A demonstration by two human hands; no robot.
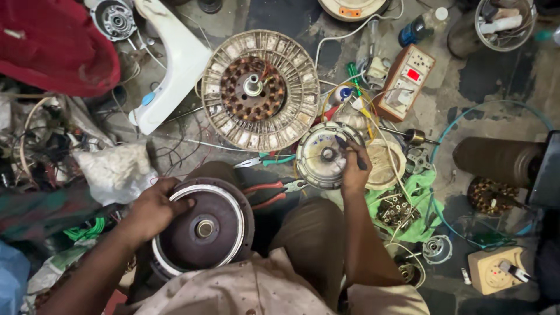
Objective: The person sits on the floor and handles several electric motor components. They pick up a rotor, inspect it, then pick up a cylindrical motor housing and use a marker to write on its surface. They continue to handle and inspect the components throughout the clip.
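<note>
dull brown metal motor housing (201,228) with bright steel rim, tarnished copper stator windings (259,90), scuffed silvery metal cover (324,155), rough stained concrete floor (496,76)

The person wears a pale, faintly patterned short-sleeved shirt and brown trousers, both forearms bare.

Dim, soft overhead light, warm cast, murky shadows at corners, slight wide-angle bending, mild softness throughout

A big round stator (260,90) lies on the floor (461,87), red-handled pliers (274,193) nearby, a wooden switch box (405,81) beyond, green cloth (421,198) to the right.
</note>
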